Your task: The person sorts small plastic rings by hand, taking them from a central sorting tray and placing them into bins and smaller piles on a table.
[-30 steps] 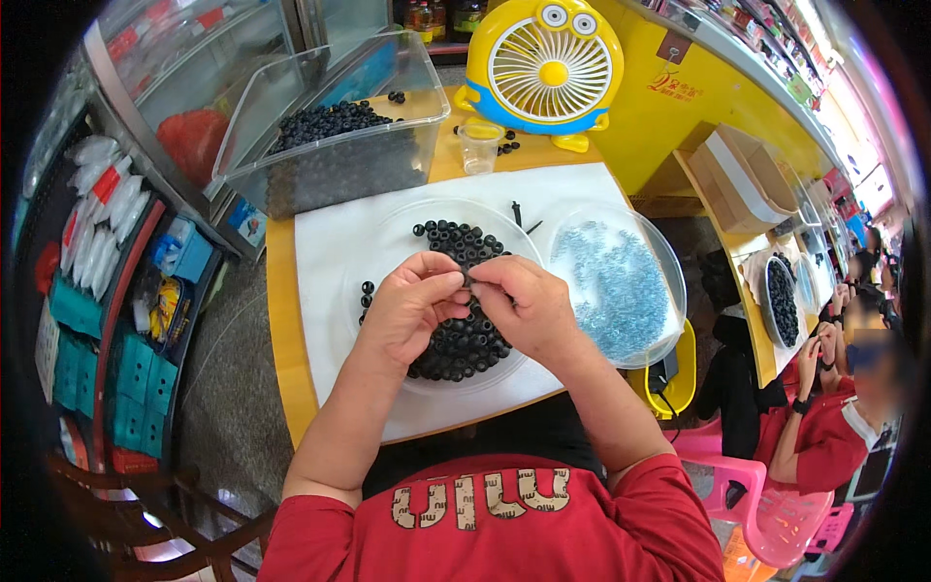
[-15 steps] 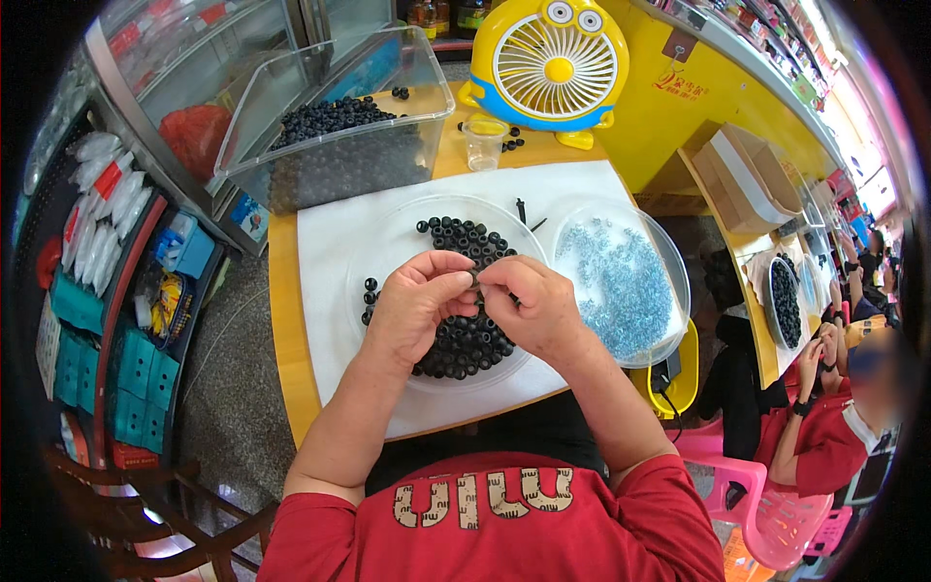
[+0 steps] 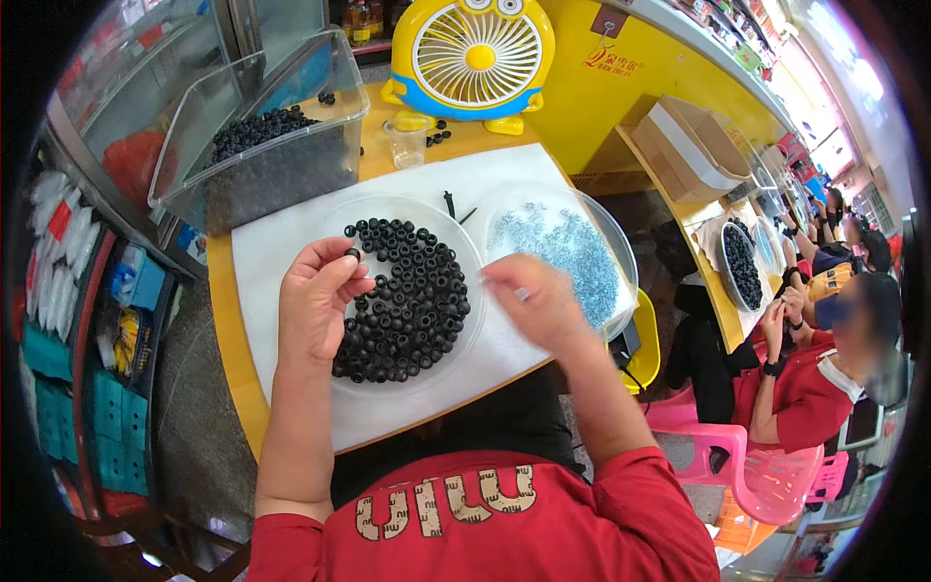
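Observation:
My left hand (image 3: 318,296) is raised at the left rim of a shallow round clear dish (image 3: 477,291). Its thumb and fingertips pinch a small black ring-shaped piece (image 3: 353,254). Many more black ring-shaped pieces (image 3: 412,310) lie heaped in that dish. Blurred by motion, my right hand (image 3: 533,299) hangs between this dish and a second round clear dish (image 3: 630,262) to its right. Small see-through light-blue pieces (image 3: 572,254) are spread over that one. Whether the right fingers hold anything is hidden by the blur.
White sheeting (image 3: 267,257) covers a wooden table. Behind stand a clear tub (image 3: 291,160) of black pieces, a plastic cup (image 3: 407,145) and a yellow fan (image 3: 480,58). Two thin black items (image 3: 449,204) lie between the dishes. At right, a co-worker (image 3: 800,388) sits beside another table.
My hands were together over the black pieces and have parted. The left moved left with a black piece; the right swung toward the light-blue pieces. The whole view has shifted.

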Action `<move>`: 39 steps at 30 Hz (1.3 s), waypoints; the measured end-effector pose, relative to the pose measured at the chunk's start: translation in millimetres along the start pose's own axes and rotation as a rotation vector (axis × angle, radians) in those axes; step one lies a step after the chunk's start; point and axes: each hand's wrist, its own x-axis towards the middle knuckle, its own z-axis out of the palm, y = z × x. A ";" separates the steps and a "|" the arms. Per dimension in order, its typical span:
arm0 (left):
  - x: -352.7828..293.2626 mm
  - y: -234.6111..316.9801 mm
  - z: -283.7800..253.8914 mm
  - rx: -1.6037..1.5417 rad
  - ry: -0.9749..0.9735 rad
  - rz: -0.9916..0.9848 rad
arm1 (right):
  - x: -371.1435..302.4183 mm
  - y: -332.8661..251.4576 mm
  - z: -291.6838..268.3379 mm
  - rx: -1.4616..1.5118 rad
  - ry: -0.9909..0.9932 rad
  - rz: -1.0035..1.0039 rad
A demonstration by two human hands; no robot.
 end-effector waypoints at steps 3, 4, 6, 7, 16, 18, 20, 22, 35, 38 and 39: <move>-2.8 -2.2 2.0 -0.016 -0.073 -0.057 | 6.7 20.8 -22.0 -0.167 -0.029 0.076; -4.3 -2.7 3.2 -0.012 -0.107 -0.092 | 9.0 21.8 -24.5 -0.171 -0.116 0.156; -7.1 -5.2 7.8 0.015 -0.118 -0.094 | 12.7 25.0 -24.1 -0.173 -0.204 0.234; -8.3 -6.1 9.6 0.043 -0.129 -0.096 | 14.3 28.4 -19.3 -0.218 -0.249 0.253; -11.3 -4.7 9.4 0.081 -0.200 -0.137 | 22.5 39.4 -20.2 -0.222 -0.138 0.285; -11.7 -4.7 11.3 0.094 -0.213 -0.144 | 25.2 43.3 -24.6 -0.215 -0.080 0.247; -12.0 -4.1 14.0 0.107 -0.232 -0.152 | 28.0 56.8 -11.7 -0.379 -0.168 0.189; -12.0 -3.8 17.5 0.142 -0.232 -0.150 | 19.0 60.7 -9.8 -0.641 -0.283 0.000; -11.9 -2.1 13.3 0.140 -0.217 -0.155 | 15.1 42.9 -37.0 -0.279 -0.194 0.190; -11.6 -2.6 13.4 0.125 -0.221 -0.162 | 30.7 47.3 -20.4 -0.291 -0.173 0.144; -11.5 -3.1 13.3 0.127 -0.222 -0.170 | 36.0 48.8 -15.5 -0.305 -0.199 0.138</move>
